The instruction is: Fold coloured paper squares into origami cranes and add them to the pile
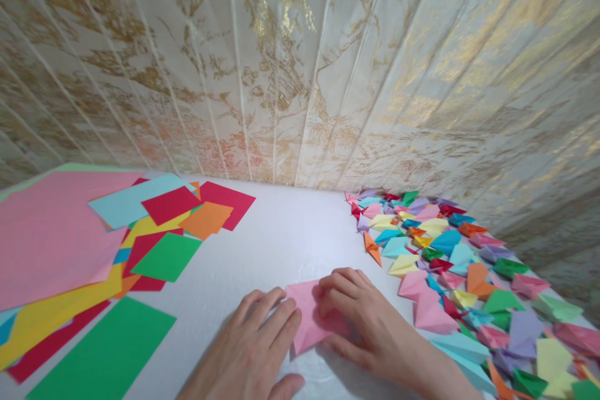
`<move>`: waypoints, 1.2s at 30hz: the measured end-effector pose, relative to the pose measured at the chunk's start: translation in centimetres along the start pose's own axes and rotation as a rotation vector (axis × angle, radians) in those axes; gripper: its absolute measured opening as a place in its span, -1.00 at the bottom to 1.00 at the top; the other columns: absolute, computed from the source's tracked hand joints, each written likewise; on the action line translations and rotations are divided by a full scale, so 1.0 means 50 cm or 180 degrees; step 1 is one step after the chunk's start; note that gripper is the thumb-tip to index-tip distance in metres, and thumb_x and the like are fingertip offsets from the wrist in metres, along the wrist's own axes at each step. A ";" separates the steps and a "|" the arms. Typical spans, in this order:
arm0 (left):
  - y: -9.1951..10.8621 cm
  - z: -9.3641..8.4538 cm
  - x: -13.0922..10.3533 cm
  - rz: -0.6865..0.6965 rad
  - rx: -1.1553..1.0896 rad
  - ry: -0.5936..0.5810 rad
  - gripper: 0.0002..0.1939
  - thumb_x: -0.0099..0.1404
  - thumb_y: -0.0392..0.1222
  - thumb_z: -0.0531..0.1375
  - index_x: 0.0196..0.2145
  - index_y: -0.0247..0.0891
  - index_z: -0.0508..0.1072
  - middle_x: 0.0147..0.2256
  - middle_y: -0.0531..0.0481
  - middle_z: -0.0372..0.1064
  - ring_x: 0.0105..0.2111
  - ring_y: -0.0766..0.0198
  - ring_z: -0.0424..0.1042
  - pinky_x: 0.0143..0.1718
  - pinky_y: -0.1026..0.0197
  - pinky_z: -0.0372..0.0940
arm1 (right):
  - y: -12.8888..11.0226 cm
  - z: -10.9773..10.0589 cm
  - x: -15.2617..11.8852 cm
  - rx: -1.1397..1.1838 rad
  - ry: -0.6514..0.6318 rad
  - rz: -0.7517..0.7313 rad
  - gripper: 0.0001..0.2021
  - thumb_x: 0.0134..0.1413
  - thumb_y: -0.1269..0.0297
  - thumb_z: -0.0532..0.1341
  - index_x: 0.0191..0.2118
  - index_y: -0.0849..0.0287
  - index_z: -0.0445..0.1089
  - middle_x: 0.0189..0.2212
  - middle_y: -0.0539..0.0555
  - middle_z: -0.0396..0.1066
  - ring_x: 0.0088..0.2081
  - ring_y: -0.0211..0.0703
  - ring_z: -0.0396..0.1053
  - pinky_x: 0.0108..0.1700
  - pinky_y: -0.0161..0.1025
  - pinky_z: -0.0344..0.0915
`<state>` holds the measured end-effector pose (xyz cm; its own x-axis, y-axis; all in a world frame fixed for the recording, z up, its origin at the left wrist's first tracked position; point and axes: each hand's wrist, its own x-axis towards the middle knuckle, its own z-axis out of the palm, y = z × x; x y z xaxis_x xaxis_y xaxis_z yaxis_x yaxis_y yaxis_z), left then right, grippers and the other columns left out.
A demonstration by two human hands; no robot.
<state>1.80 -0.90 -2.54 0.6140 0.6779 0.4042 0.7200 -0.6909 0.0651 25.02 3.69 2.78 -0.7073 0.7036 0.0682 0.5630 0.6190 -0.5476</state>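
Partly beneath right hand (pixel 360 314): pink paper (pixel 305 324).

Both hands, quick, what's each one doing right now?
Left hand: open, fingertips at the left edge of the pink paper.
Right hand: fingers bent over the paper; can't tell if they pinch it.

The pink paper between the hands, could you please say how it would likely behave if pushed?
Being small and thin-looking, the pink paper is likely very light. Its flat, angular outline suggests sliding across the white table rather than rolling.
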 end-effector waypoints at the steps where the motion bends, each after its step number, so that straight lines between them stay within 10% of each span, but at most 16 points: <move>1: 0.002 -0.008 0.005 -0.0084 -0.0077 -0.0023 -0.55 0.29 0.08 0.21 0.02 -0.23 0.42 -0.02 -0.04 0.49 -0.02 0.05 0.38 0.01 0.04 0.20 | 0.002 0.005 0.001 0.0063 0.0077 0.0030 -0.89 0.12 0.46 0.20 -0.26 0.10 0.37 -0.16 0.04 0.42 -0.12 -0.09 0.32 -0.05 -0.16 0.24; 11: 0.002 -0.037 0.017 -0.0627 0.0015 0.0382 -0.78 0.35 -0.15 0.12 -0.11 -0.26 0.44 -0.09 -0.10 0.48 -0.10 0.06 0.41 -0.07 0.06 0.25 | 0.013 0.043 0.035 0.0325 0.0778 0.1195 -0.95 0.16 0.37 0.21 -0.33 0.15 0.41 -0.46 -0.02 0.38 -0.41 -0.19 0.31 -0.37 -0.30 0.14; 20: 0.007 -0.004 -0.012 0.0322 0.0708 -0.0064 -0.32 0.29 0.23 0.16 0.18 -0.32 0.34 0.19 -0.13 0.33 0.17 0.03 0.21 0.09 0.10 0.11 | 0.011 0.044 0.054 0.0159 0.0733 0.1212 -0.94 0.11 0.42 0.18 -0.34 0.14 0.37 -0.41 0.00 0.44 -0.36 -0.18 0.35 -0.32 -0.30 0.14; 36: 0.004 -0.002 -0.005 0.0385 0.0655 -0.0249 -0.31 0.35 0.27 0.05 0.19 -0.32 0.32 0.20 -0.14 0.31 0.14 0.05 0.30 0.04 0.06 0.12 | 0.018 0.056 0.066 -0.0138 0.0702 0.1124 -0.84 0.09 0.53 0.13 -0.32 0.14 0.37 -0.38 0.01 0.47 -0.34 -0.16 0.38 -0.31 -0.30 0.16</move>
<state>1.78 -1.23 -2.52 0.7171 0.6164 0.3252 0.6856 -0.7079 -0.1699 21.99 5.60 0.20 -0.3617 0.9302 0.0621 0.7753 0.3371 -0.5341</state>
